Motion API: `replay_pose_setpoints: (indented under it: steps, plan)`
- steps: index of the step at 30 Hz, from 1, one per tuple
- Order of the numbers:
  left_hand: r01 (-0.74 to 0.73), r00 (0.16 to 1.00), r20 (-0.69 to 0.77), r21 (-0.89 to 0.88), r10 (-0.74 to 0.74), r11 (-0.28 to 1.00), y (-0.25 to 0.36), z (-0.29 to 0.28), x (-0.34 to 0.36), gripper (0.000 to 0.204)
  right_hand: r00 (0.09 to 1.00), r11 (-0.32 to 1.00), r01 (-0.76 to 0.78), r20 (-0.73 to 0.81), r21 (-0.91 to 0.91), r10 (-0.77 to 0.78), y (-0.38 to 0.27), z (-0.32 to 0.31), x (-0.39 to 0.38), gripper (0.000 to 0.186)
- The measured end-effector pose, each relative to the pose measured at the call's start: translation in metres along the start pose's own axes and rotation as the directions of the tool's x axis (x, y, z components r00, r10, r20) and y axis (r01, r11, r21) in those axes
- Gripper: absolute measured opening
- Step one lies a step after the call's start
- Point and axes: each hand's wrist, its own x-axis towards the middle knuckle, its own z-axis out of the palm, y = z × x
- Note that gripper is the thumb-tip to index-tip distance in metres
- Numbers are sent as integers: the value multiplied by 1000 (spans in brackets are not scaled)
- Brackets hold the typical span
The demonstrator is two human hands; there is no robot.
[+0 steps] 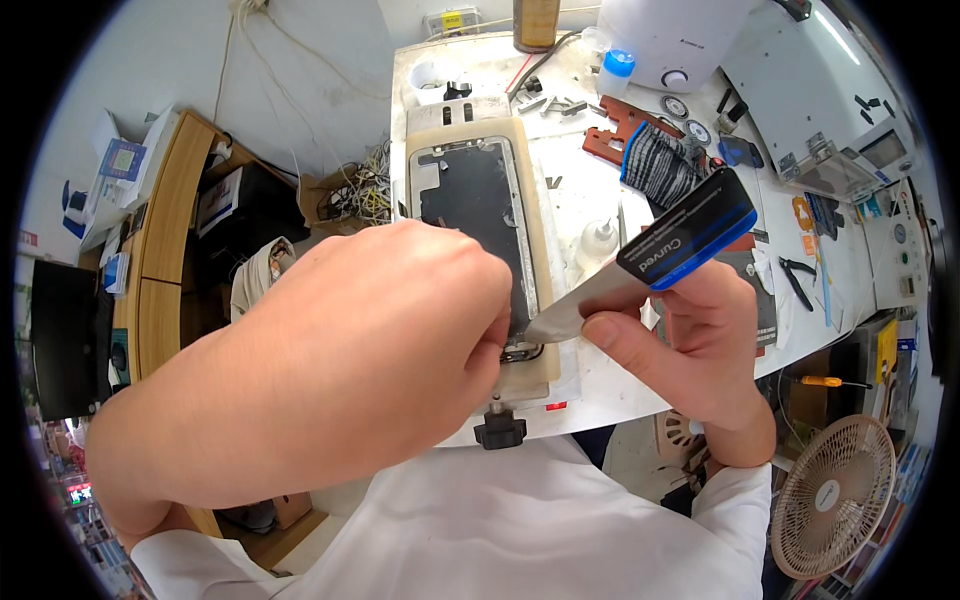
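Right fingers (628, 345) pinched thin silver metal blade (588, 304), black rectangular panel's (470, 192) 5 o'clock; slip risked gouge. Left fingers (488, 288) curled, hold unseen.

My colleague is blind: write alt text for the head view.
The right hand holds a thin blade, its tip at the near end of a dark phone-shaped panel on a tan base; the left hand partly hides the panel.

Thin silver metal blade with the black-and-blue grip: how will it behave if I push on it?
The thin silver metal blade would probably flex slightly rather than fold, as it looks like sheet metal. It's likely light, given how slim it looks in the right hand. Its smooth, shiny face might be slippery.
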Motion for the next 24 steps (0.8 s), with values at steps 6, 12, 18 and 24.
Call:
replay_pose_setpoints:
  steps: [6,12,18,24]
  plan:
    - [37,997,66,-57,-33,998,0,-3,5,5,999,999,-33,-25,35,33,-2,1,-1,19]
    - [47,994,102,-82,-39,996,-1,-5,6,6,1000,999,-25,-17,22,25,-2,1,-1,20]
    - [75,990,123,-103,-62,992,-1,-5,6,7,1000,1000,-8,16,-11,8,-5,2,2,22]
    - [34,996,89,-110,-24,993,-3,-4,5,8,998,998,-11,54,-55,14,-7,1,3,21]
